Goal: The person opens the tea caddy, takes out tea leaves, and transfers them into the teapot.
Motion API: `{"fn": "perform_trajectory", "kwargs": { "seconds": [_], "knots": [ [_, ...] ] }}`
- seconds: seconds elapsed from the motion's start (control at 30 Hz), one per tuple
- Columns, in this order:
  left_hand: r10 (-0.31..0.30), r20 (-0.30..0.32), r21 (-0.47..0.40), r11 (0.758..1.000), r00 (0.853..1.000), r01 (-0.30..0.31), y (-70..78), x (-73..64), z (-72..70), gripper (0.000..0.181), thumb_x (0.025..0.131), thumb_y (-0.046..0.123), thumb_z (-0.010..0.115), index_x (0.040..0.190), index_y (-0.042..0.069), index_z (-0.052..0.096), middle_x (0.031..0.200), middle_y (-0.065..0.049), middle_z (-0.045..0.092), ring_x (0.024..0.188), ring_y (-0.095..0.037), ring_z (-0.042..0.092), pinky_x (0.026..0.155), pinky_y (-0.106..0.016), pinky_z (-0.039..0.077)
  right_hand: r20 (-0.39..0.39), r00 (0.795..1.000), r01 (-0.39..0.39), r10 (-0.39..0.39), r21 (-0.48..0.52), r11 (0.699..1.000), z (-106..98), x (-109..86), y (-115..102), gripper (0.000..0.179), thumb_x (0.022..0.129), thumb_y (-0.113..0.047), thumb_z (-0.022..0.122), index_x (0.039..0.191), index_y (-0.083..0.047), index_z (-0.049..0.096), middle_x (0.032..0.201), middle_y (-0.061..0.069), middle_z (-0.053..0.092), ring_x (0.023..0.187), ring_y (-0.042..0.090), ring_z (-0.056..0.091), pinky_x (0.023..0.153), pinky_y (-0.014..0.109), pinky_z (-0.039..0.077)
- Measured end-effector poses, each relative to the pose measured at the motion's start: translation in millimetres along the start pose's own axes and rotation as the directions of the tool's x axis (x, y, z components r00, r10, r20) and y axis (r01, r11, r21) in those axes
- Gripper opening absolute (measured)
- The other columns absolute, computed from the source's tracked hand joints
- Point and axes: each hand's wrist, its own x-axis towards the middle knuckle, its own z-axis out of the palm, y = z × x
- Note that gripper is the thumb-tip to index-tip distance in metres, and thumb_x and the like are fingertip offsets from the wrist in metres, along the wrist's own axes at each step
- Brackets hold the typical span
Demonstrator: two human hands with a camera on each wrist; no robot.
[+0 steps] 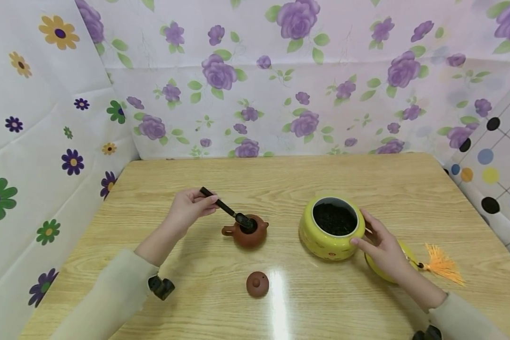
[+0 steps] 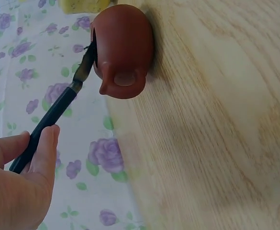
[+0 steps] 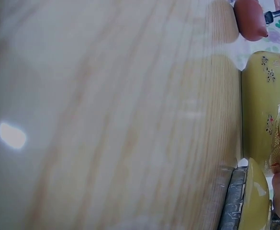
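Observation:
In the head view my left hand pinches the black handle of a small tea scoop between thumb and fingers. The scoop's head, with dark tea leaves on it, tilts into the open mouth of a reddish-brown clay teapot. From the left wrist, the scoop enters the teapot just above its handle. My right hand grips the right side of a yellow tea jar, thumb in front and fingers behind. Dark loose tea lies inside this lidless jar.
The teapot's small round lid lies on the wooden table in front of the pot. A yellow jar lid with an orange tassel sits beneath my right forearm. Flowered cloth hangs behind the table.

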Motion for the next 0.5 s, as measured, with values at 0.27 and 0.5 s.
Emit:
{"fn": "perform_trajectory", "kwargs": {
  "seconds": [0.27, 0.5],
  "knots": [
    [0.142, 0.017, 0.214, 0.966, 0.990, -0.142, 3.3, -4.4, 11.5, 0.024, 0.093, 0.006, 0.060, 0.112, -0.010, 0.063, 0.109, -0.026, 0.065, 0.099, -0.028, 0.067, 0.079, -0.023, 0.058, 0.006, 1.000, -0.030, 0.030, -0.010, 1.000, -1, -0.3, -1, 0.074, 0.089, -0.007, 0.065, 0.149, 0.001, 0.023, 0.148, 0.028, 0.030, 0.115, -0.022, 0.031, 0.093, -0.002, 0.034],
    [0.351, 0.077, 0.414, 0.841, 0.933, -0.350, 10.1, -13.2, 23.2, 0.016, 0.090, 0.009, 0.066, 0.101, -0.002, 0.068, 0.097, -0.017, 0.071, 0.091, -0.026, 0.069, 0.077, -0.027, 0.059, 0.006, 1.000, -0.028, 0.028, -0.004, 1.000, -1, 0.0, 0, 0.074, 0.089, -0.006, 0.065, 0.149, 0.002, 0.023, 0.147, 0.029, 0.030, 0.116, -0.022, 0.032, 0.093, -0.003, 0.034]
  ]
}}
